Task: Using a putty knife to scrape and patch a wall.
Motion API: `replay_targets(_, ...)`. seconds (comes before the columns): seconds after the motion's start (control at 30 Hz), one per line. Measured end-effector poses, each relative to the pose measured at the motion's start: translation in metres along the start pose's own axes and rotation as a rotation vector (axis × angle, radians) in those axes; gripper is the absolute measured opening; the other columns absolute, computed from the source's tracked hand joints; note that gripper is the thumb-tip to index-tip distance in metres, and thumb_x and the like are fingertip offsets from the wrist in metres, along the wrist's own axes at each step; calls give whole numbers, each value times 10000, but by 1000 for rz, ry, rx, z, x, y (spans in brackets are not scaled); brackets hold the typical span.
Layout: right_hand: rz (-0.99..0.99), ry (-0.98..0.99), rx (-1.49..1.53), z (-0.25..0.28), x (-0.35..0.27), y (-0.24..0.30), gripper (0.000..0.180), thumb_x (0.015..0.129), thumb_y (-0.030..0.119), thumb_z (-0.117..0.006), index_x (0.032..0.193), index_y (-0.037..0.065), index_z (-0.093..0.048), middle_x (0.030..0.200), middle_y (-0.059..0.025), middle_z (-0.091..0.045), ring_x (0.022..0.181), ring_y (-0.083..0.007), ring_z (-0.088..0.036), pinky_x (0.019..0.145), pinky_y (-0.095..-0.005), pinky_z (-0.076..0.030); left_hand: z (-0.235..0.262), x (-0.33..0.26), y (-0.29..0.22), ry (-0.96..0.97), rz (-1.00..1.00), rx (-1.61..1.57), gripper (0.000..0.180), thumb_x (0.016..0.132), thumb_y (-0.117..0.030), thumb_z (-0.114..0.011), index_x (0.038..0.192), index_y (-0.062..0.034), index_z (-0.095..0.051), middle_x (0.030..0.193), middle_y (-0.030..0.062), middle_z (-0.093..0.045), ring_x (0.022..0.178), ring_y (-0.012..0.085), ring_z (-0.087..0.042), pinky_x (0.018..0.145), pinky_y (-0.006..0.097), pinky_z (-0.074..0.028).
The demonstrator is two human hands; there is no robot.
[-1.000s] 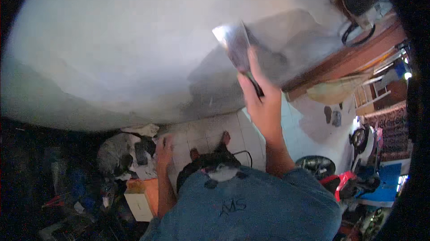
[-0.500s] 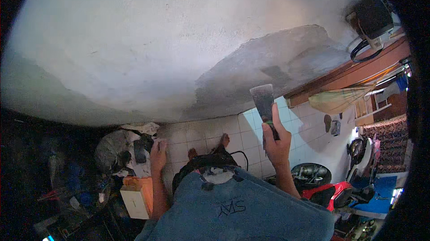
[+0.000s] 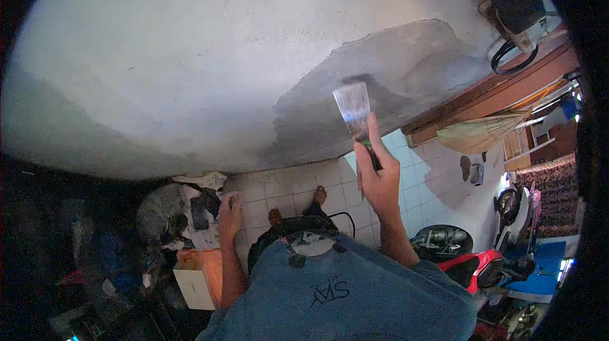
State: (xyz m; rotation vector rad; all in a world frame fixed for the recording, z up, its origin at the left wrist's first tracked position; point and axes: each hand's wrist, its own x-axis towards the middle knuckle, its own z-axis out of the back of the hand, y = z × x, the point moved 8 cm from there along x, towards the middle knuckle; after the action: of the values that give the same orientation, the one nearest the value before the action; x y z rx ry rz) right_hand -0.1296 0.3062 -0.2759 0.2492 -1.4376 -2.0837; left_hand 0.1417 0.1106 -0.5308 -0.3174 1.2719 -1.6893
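My right hand (image 3: 379, 182) is closed around the handle of a putty knife (image 3: 353, 105), its forefinger stretched along the blade. The wide metal blade points up toward the wall (image 3: 209, 55), and its shadow falls on a grey, rough-edged patch (image 3: 317, 116). A small gap seems to lie between blade and wall. My left hand (image 3: 230, 213) hangs low at my left side with its fingers curled in; what they hold, if anything, is too small to tell. Beside it lies a heap of grey and white cloth (image 3: 162, 214), with a dark piece on top.
An open cardboard box (image 3: 196, 287) stands by my left forearm. White floor tiles (image 3: 298, 204) run along the wall's foot under my bare feet. At right are a reddish-brown door frame (image 3: 457, 116), a black box with a coiled cable (image 3: 517, 8), a hanging cloth (image 3: 479, 135) and a red motorbike (image 3: 485, 268).
My right hand has raised the putty knife up and slightly left, closer to its shadow on the grey patch. My left hand has shifted slightly right.
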Motion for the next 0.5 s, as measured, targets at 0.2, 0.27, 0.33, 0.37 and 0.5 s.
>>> replay_targets(0.2,105,-41,-100,7,31,29,510,929,112,-592,1412,69,-433,1236,-200,-609,1051,-142,-614,877,-268,-454,-11,6,36,-6,-188,115,366,954,-352,-518,1100,-26,-596,1037,174,-615,1011,311,-591,892,378,-441)
replay_targets(0.27,120,8,-154,-3,60,65,493,928,134,-600,1397,90,-452,1198,-245,-597,1039,-168,-635,878,-263,-453,-3,-4,-9,-40,-262,143,356,954,-343,-515,1103,-30,-598,1030,181,-621,1001,320,-596,880,381,-444)
replay_targets(0.33,262,-49,-84,-1,46,66,484,929,135,-601,1392,99,-466,1212,-230,-606,1036,-153,-625,876,-269,-457,-2,3,7,-39,-237,147,348,953,-336,-517,1102,-31,-598,1028,182,-623,996,321,-597,876,380,-445)
replay_targets(0.37,275,-37,-81,1,43,63,484,929,135,-601,1392,99,-466,1212,-230,-606,1036,-153,-625,876,-269,-457,-5,5,13,-36,-205,141,341,952,-328,-518,1102,-33,-598,1026,182,-626,992,321,-599,872,380,-446)
replay_targets(0.5,143,-85,-47,25,12,24,481,936,121,-589,1395,68,-457,1240,-204,-610,1058,-152,-600,897,-281,-454,1,-6,4,-90,-122,-12,326,946,-319,-526,1091,-37,-599,1027,176,-628,986,320,-598,874,379,-448)
